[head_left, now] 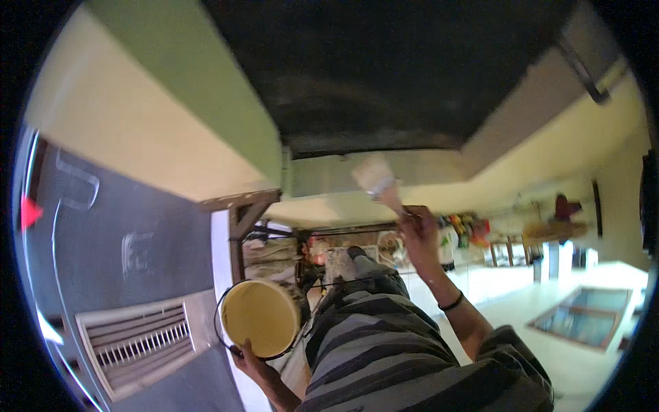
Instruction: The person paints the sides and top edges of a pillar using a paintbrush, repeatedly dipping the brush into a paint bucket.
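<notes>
My right hand [419, 235] is raised in front of me, closed round the handle of a wide paintbrush [379, 182]. The pale bristles point up and to the left, close to a light wall band [319, 177] below a dark panel; I cannot tell whether they touch it. Lower left, my left hand [255, 365] grips a bucket [299, 314] at its near rim, thumb over the edge. Cream-yellow paint [259, 317] shows inside the bucket, whose mouth is tilted toward me. Its thin dark handle hangs along the left side.
Overhead spreads a large dark panel [364, 75] with a green-and-cream wall [185, 89] to its left. A wooden frame [240, 206] stands behind the bucket. Far below lie cluttered items and colourful packages [467, 230]. A window grille [144, 343] is at lower left.
</notes>
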Motion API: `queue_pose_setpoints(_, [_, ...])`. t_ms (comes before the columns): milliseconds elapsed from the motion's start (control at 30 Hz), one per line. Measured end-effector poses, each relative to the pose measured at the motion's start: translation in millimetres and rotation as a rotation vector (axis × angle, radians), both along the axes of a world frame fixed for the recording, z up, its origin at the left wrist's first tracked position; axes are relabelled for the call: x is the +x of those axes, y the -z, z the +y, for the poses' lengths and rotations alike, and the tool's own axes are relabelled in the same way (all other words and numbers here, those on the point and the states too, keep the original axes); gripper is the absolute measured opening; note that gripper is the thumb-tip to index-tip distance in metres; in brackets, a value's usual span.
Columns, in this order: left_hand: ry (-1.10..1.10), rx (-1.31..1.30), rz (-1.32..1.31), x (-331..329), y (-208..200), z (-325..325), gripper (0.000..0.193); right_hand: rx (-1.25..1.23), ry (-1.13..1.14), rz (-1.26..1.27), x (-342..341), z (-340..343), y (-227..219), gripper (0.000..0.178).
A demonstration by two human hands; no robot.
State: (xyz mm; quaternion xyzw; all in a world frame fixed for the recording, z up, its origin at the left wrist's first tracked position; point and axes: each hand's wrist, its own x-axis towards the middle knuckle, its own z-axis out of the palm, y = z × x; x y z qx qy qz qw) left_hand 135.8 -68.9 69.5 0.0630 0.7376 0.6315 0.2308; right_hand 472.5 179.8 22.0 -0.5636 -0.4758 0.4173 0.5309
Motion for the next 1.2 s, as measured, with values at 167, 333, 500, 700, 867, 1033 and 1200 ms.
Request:
queue_pose_setpoints(167, [0.098,0.053,-0.048,-31.1,31.7,-23.2,0.049,-0.124,-0.052,0.203,-27.5,-48.4,-30.1,0.024])
queue_pose_setpoints(333, [0.13,0.035,0.019,-40.7,46.6,-40.4,0.038,-0.325,-0.158,0.32,-59.2,-81.2,-54.3,0.028])
queue_pose_setpoints(500, [0.127,-0.047,0.054,-27.4,27.7,-46.6,0.028,-0.32,-0.124,0.324,-74.2,-91.7,-61.5,0.027])
queue_pose_setpoints(700, [-0.014,-0.202,0.154,-13.9,25.1,-69.0,0.023,-0.125,-0.264,0.344,-131.3,-90.7,-95.1,0.028])
queue_pose_setpoints(867, [-0.034,-0.19,0.161,-3.6,13.8,-59.0,0.021,0.018,-0.805,-0.121,-186.0,-104.3,-146.6,0.021])
queue_pose_setpoints(1033, [-0.072,-0.214,0.112,-4.7,-0.3,-47.0,0.024,0.561,-1.106,-0.684,-238.1,-108.3,-141.4,0.012])
queue_pose_setpoints(1200, [-0.177,0.032,0.103,2.3,14.7,-44.8,0.021,0.668,-1.172,-0.841,-264.0,-119.0,-104.4,0.02])
